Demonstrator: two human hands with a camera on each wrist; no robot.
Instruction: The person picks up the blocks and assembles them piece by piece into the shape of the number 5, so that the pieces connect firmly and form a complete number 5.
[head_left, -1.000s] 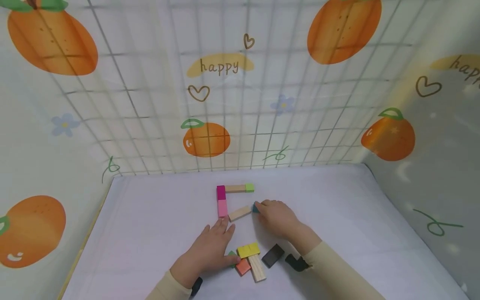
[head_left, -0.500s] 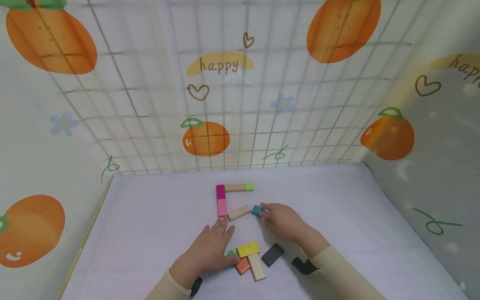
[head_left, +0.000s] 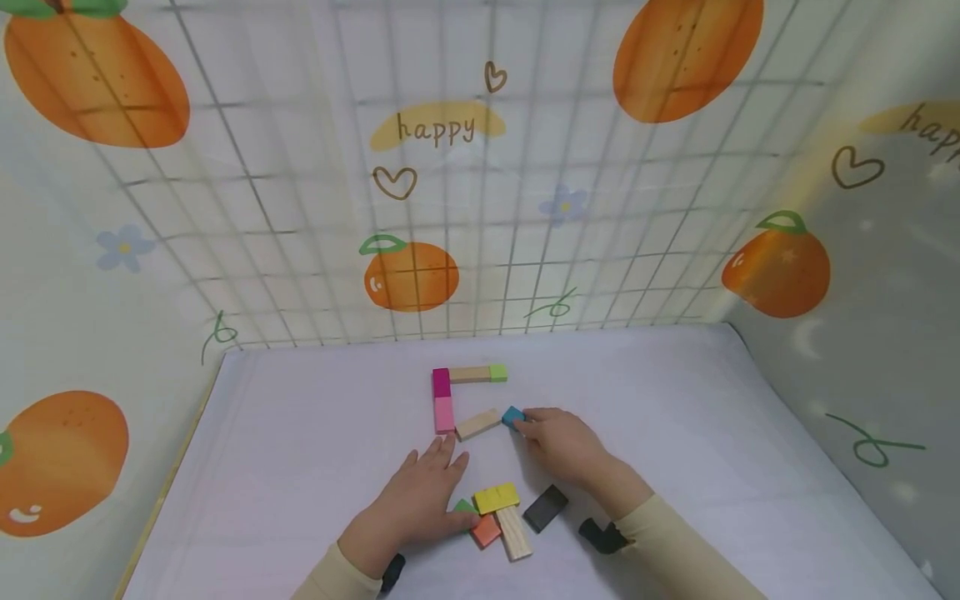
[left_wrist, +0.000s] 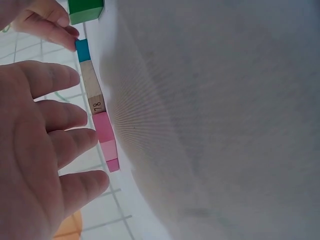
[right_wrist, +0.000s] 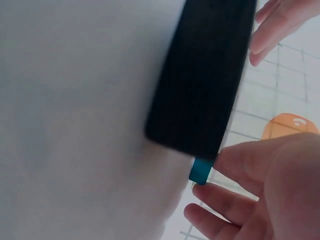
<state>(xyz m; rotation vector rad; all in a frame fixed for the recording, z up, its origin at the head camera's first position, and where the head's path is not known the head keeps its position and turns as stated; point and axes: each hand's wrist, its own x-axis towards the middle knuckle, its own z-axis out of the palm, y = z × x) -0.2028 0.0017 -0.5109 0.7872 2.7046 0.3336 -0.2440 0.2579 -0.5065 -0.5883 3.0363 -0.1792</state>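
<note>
My right hand (head_left: 564,443) pinches a small blue block (head_left: 513,417) between thumb and finger, down on the white cloth. The blue block lies at the right end of a slanted wooden block (head_left: 477,424); from here I cannot tell whether they touch. The left end of that wooden block meets a pink block (head_left: 444,414), with a magenta block (head_left: 441,382) beyond it. From the magenta one, another wooden block (head_left: 469,374) runs right to a light green block (head_left: 498,373). My left hand (head_left: 420,500) lies with fingers extended, fingertips by the pink block's near end.
Nearer me lie a yellow block (head_left: 496,497), an orange block (head_left: 486,531), a pale wooden block (head_left: 514,533) and a black block (head_left: 546,508). A green block (head_left: 464,507) sits partly under my left thumb. A patterned curtain (head_left: 420,200) encloses the cloth-covered table (head_left: 300,417).
My right hand has drawn back a little to the right, baring more of the blue block, which has turned and then shifted slightly away from me. My left hand stays in place.
</note>
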